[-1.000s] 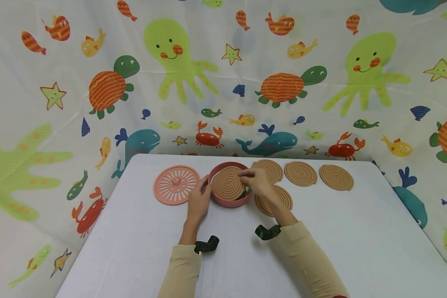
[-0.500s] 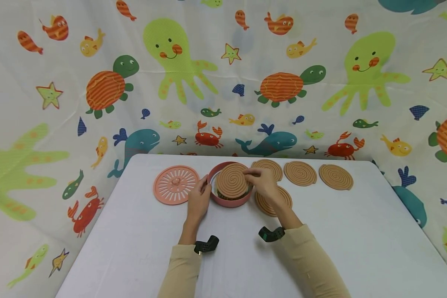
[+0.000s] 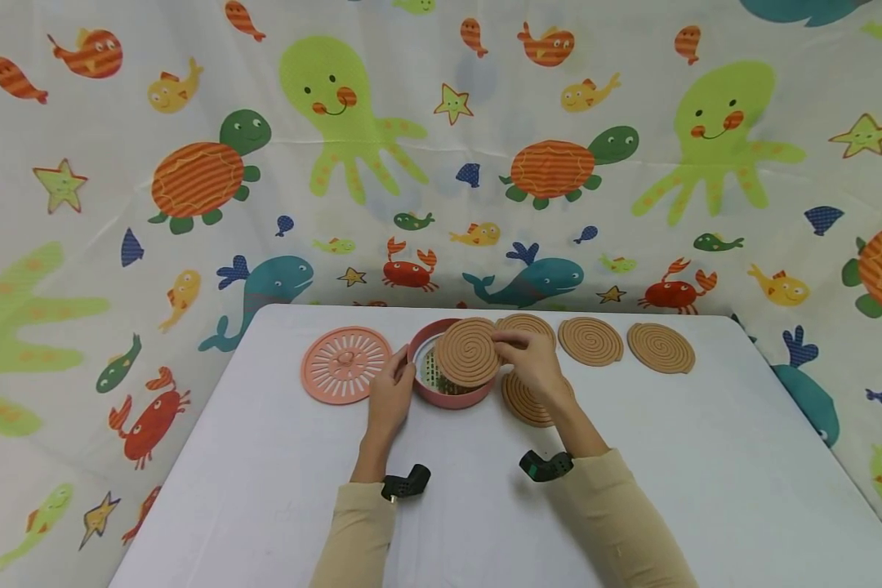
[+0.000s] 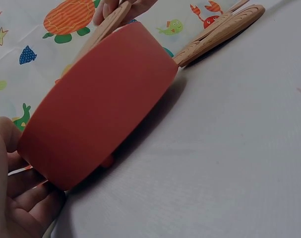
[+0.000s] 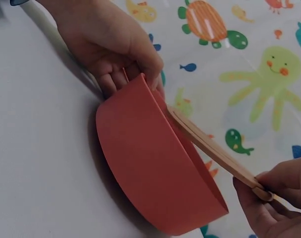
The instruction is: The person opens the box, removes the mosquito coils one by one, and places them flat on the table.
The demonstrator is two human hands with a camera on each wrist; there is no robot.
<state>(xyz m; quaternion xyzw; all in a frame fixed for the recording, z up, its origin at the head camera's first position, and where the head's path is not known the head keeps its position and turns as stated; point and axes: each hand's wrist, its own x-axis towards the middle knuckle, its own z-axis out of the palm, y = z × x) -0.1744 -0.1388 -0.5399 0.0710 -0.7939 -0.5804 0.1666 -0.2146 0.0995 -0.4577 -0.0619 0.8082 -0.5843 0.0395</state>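
Note:
In the head view my right hand (image 3: 527, 361) pinches the right edge of a brown mosquito coil (image 3: 466, 351). The coil is held tilted over a round red coil holder (image 3: 452, 401), whose opening it partly covers. Thumb and fingertips grip the coil's end in the right wrist view, where the coil (image 5: 214, 151) slants up from the holder's rim. My left hand (image 3: 390, 398) holds the holder's left side, thumb at the rim and fingers along the outer wall (image 4: 100, 104). Greenish-brown mesh shows inside the holder at the left.
A pink slotted lid (image 3: 346, 365) lies left of the holder. Several more coils lie to the right: one coil (image 3: 535, 321) behind my right hand, a nearer coil (image 3: 523, 402) partly under it, then another coil (image 3: 590, 341) and a far-right coil (image 3: 661, 349) on the white table (image 3: 265, 490).
My right hand has moved the coil rightward and slightly up, uncovering more of the holder's inside at the left. My left hand stays on the holder.

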